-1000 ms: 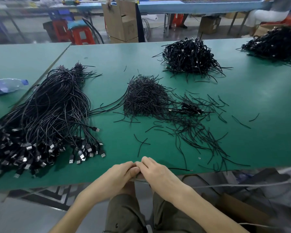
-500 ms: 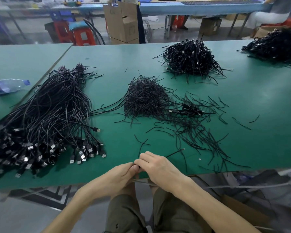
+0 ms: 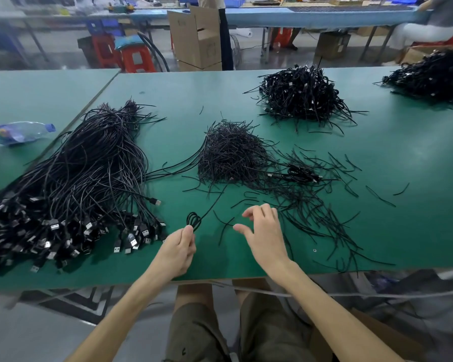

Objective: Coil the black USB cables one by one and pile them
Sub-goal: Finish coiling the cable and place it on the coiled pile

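On the green counter (image 3: 377,231), head view: left hand (image 3: 177,254), fingers (image 3: 188,231) pinched together on a small coiled black USB cable (image 3: 193,221); its loose tail ran up and to the right toward the heap of short ties (image 3: 230,155). Right hand (image 3: 263,233), fingers spread apart and empty, hovered just right of the coil, nearest the scattered ties (image 3: 311,218). Uncoiled cable bundle (image 3: 76,178) lay to the left; finished pile (image 3: 302,96) stood well beyond.

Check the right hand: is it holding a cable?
No. The right hand hovers open and empty; the left hand pinches the coiled cable.
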The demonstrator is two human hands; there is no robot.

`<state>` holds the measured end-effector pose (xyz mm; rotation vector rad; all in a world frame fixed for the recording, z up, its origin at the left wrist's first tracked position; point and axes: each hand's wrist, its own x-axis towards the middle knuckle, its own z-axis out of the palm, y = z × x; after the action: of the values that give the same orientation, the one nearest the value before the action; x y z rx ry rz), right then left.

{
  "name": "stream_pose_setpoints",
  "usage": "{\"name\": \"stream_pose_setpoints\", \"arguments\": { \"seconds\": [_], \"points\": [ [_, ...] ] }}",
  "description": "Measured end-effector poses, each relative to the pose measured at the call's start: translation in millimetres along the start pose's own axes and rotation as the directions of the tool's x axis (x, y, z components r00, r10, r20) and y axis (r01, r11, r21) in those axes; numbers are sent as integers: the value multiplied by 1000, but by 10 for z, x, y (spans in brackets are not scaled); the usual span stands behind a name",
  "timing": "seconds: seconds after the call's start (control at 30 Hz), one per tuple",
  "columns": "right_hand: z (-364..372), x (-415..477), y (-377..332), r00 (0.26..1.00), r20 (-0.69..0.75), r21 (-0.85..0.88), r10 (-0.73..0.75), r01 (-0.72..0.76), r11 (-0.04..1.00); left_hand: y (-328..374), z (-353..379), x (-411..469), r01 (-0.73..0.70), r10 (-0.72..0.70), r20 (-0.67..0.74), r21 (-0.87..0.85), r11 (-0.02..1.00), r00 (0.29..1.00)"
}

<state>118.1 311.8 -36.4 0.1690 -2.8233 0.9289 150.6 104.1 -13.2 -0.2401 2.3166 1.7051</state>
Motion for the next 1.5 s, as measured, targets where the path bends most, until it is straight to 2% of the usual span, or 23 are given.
{"name": "stream_pose_setpoints", "arguments": {
  "seconds": [0.13,0.27,0.3,0.37,0.47,0.53,0.63,0.8,1.0,1.1,1.27,1.33,1.4,1.5],
  "points": [
    [192,109,-42,991,93,12,93,-95,995,50,56,-21,-44,45,10,-74,996,999],
    [250,148,-30,990,121,-105,73,-61,993,28,60,4,-46,47,12,-72,996,999],
    [242,144,-26,989,118,-78,87,-78,994,10,60,15,-37,38,9,-79,996,999],
    [186,107,-49,978,107,128,177,-190,973,-27,56,49,-12,11,-4,-91,996,1000],
    [60,23,-125,953,153,472,261,-303,828,-90,77,124,41,-44,-41,-68,997,998],
    [-14,-39,-213,948,239,561,209,-310,767,-115,124,161,37,-38,-19,-52,998,999],
    [-39,-116,-356,912,396,581,111,-342,739,-99,220,169,-28,37,105,-80,996,994],
    [-81,-178,-414,870,481,601,108,-417,682,-7,231,147,-89,107,146,-123,988,984],
    [-68,-235,-335,869,488,636,80,-417,650,30,215,110,-46,69,152,-148,988,986],
    [-89,-262,-254,876,481,658,40,-391,643,65,191,86,-13,42,211,-135,991,977],
    [-235,-243,-147,880,457,825,-129,-366,430,185,80,-34,39,56,455,-196,980,889],
    [-287,-221,-163,870,433,863,-236,-324,388,236,86,-80,49,52,528,-177,983,847],
    [-293,-213,-204,860,432,851,-272,-289,438,272,115,-110,50,45,563,-153,987,826],
    [-251,-237,-216,897,395,810,-199,-238,536,299,116,-126,31,43,545,-126,992,838]
  ]
}}
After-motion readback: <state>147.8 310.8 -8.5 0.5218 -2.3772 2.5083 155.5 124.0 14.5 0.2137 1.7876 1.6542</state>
